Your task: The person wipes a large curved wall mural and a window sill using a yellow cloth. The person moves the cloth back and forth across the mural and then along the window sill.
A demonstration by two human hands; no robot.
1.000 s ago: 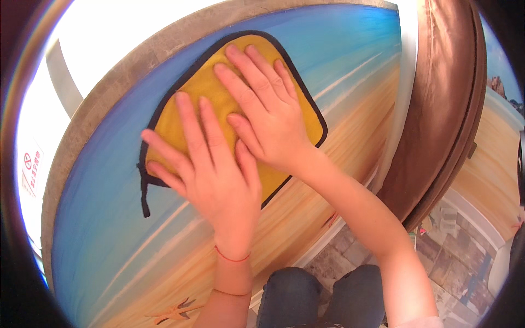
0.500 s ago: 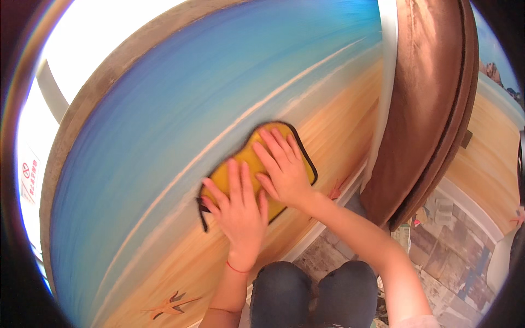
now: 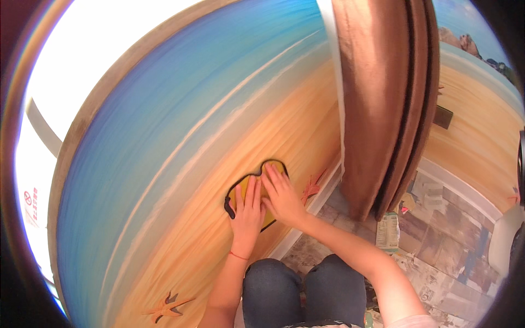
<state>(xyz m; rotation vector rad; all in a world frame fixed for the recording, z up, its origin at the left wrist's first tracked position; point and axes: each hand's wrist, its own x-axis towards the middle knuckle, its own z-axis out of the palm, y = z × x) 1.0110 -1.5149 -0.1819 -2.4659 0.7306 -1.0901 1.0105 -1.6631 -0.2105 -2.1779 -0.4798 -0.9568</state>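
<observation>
A yellow flat pad with a black edge and a black tab at its left end lies against a painted wall. My left hand is flat on its left part, fingers stretched upward. My right hand rests flat on its right part, close beside the left. Both palms hide much of the pad. Neither hand is closed around anything. The pad now sits on the sandy-coloured lower band of the beach mural, and what is under it is hidden.
A brown curtain hangs to the right of the wall. An orange painted starfish is at the lower left, a red one right of my hands. Paper sheets lie on the stained floor. A white baseboard runs below the mural.
Both hands and the pad have moved down the mural, from the pale shoreline to the sand. The view has shifted, so the curtain appears farther left.
</observation>
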